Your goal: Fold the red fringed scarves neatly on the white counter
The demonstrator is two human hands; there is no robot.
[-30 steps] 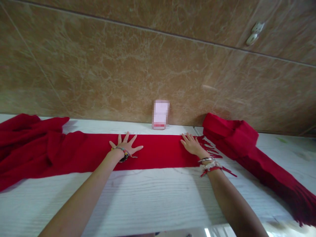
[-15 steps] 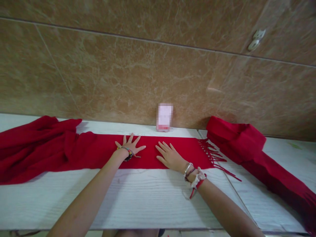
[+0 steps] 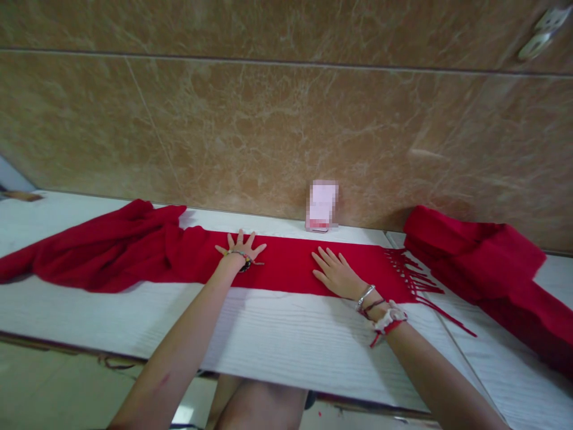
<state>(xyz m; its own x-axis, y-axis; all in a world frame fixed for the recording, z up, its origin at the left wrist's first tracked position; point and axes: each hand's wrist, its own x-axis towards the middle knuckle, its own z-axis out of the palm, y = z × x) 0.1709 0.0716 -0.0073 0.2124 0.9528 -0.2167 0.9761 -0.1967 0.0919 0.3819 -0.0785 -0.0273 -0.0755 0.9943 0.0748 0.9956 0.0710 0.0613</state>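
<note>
A red scarf (image 3: 286, 263) lies lengthwise on a white wood-grain table, its middle flat and its left part bunched in loose folds. At its right end hangs a fringe of thin tassels (image 3: 414, 275). My left hand (image 3: 242, 247) presses palm down on the flat part, fingers spread, near where the folds begin. Farther right, my right hand (image 3: 338, 273) rests flat on the same scarf, fingers stretched out, short of the fringe. Neither hand grips the cloth. Bracelets circle both wrists.
A second red cloth (image 3: 474, 257), folded over itself, lies right of the fringe. A pink-and-white upright object (image 3: 322, 206), blurred out, leans against the brown marble-tiled wall (image 3: 268, 131). The white table (image 3: 286, 334) ends at a front edge above my legs. A white socket (image 3: 544, 33) is on the wall.
My view has turned, so the scene sits farther right and tilted. My left hand has slid left along the scarf, widening the gap between my hands. My right hand stays near the same spot.
</note>
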